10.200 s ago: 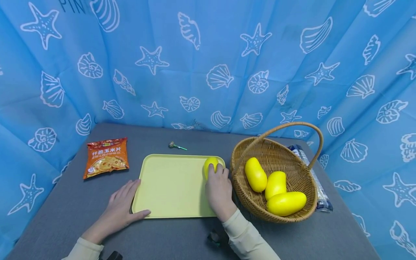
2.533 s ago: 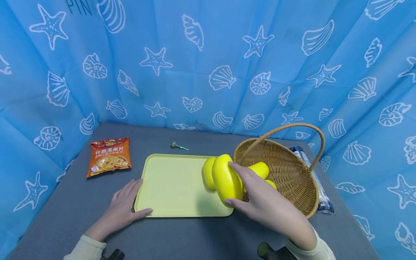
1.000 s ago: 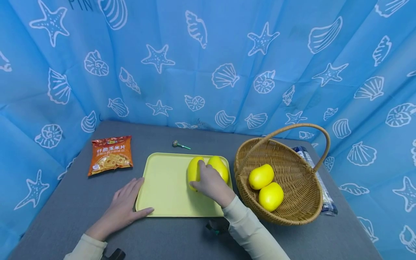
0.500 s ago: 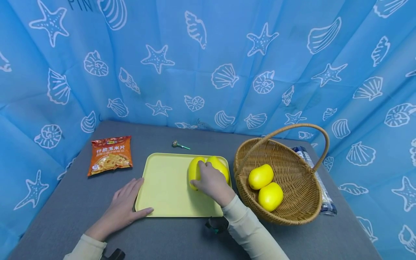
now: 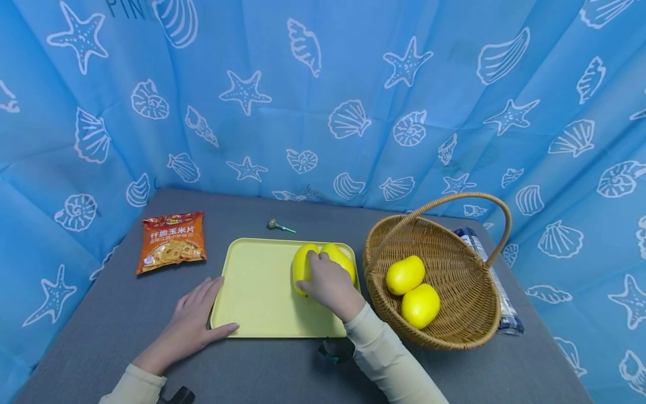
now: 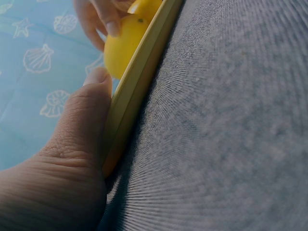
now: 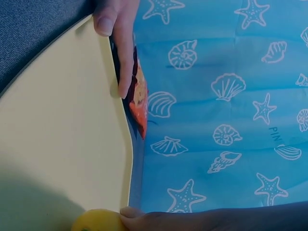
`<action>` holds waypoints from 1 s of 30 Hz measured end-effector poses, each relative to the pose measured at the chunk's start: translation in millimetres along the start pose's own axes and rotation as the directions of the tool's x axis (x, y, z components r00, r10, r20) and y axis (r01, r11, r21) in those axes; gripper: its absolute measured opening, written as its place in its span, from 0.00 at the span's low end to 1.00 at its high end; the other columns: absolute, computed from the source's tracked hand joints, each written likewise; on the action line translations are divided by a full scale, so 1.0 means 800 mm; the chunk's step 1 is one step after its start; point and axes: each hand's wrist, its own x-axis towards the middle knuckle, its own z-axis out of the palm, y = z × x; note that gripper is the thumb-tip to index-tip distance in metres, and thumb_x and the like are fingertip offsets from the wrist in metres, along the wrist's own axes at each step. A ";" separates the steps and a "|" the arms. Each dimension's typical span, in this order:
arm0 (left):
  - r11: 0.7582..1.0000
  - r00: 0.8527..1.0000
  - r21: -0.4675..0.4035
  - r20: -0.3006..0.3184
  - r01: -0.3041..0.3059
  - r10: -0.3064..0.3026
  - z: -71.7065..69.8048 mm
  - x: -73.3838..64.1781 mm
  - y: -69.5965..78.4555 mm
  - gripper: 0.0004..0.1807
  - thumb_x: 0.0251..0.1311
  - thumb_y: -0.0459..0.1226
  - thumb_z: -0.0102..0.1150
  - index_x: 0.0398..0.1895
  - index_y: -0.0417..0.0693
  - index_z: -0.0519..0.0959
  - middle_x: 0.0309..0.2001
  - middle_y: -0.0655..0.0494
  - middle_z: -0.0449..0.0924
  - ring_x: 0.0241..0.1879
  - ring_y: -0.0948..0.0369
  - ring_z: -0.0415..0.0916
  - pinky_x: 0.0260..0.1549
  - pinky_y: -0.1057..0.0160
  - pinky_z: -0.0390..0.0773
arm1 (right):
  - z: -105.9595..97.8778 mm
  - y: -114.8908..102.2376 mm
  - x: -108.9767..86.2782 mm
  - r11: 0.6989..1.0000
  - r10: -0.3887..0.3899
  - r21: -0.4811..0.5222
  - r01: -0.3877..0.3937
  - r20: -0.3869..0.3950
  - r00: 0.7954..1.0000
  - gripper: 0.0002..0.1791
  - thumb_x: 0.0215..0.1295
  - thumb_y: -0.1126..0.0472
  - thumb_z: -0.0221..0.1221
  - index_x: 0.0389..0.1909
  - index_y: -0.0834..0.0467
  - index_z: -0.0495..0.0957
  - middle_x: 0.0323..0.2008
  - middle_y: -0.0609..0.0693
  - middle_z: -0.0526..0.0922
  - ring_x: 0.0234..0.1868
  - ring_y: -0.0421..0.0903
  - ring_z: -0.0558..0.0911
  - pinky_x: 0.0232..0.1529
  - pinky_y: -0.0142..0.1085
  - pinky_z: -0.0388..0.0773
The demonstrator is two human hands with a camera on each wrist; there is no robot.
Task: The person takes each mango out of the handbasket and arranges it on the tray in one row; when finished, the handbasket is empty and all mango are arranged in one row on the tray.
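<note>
My right hand (image 5: 330, 283) holds a yellow mango (image 5: 301, 270) on the pale yellow tray (image 5: 257, 286), with the thumb on its near left side. A second mango (image 5: 343, 259) lies right beside it, partly hidden behind that hand. My left hand (image 5: 194, 317) rests at the tray's front left corner, fingers straight along the left side and thumb by the front rim. In the left wrist view the thumb (image 6: 84, 115) lies against the tray's rim (image 6: 139, 72). Two more mangoes (image 5: 406, 275) sit in the wicker basket (image 5: 464, 280) to the right.
An orange snack bag (image 5: 171, 242) lies at the back left of the grey table (image 5: 242, 370). A small green-stemmed item (image 5: 280, 225) is behind the tray. Behind the basket lies a blue and silver packet (image 5: 510, 317). A blue shell-print curtain (image 5: 303, 129) surrounds the back.
Since the oldest frame, my right hand has brought a mango from the basket to the tray, left of the first one. Over the last second almost nothing moves. The left hand stays put.
</note>
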 end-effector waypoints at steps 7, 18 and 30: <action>1.000 1.000 0.009 0.002 0.006 -0.006 -0.001 0.000 0.001 0.60 0.47 0.74 0.52 0.75 0.46 0.48 0.72 0.41 0.53 0.71 0.42 0.49 0.60 0.34 0.52 | 0.000 0.000 0.000 1.000 -0.013 0.000 0.013 0.000 1.000 0.39 0.57 0.46 0.66 0.63 0.64 0.66 0.48 0.63 0.76 0.27 0.49 0.76 0.24 0.41 0.76; 1.000 1.000 0.008 0.000 -0.002 0.002 -0.001 0.001 0.001 0.60 0.48 0.73 0.52 0.75 0.45 0.49 0.72 0.41 0.53 0.71 0.42 0.49 0.60 0.34 0.52 | -0.005 0.001 -0.007 1.000 -0.015 0.006 0.015 -0.010 1.000 0.43 0.58 0.44 0.65 0.66 0.65 0.63 0.54 0.65 0.74 0.31 0.50 0.79 0.28 0.43 0.79; 1.000 1.000 -0.003 0.003 -0.007 0.007 -0.002 0.001 0.001 0.60 0.48 0.72 0.52 0.75 0.44 0.49 0.72 0.41 0.53 0.71 0.41 0.49 0.60 0.35 0.52 | -0.074 0.008 -0.116 0.993 -0.114 -0.044 0.108 -0.164 0.980 0.38 0.57 0.44 0.66 0.65 0.57 0.68 0.54 0.54 0.78 0.47 0.49 0.81 0.41 0.42 0.82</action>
